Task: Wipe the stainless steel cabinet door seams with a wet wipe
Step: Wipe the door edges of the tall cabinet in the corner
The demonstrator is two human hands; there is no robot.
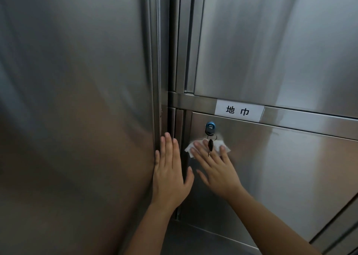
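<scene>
Left to right: tall left door point(77, 100); vertical seam point(164, 61); left hand point(170, 169), flat with fingers straight and close together, resting across that door's right edge and the seam, holding nothing; wet wipe point(219, 144), pressed against the lower right door point(280, 167) near its upper left corner, just under the blue-keyed lock point(209, 128), by the right hand point(215, 165), fingers straight and spread. Progress, as judged: the wipe lies on the door face, not in a seam. No wet trace shows along any seam, so most wiping appears outstanding.
</scene>
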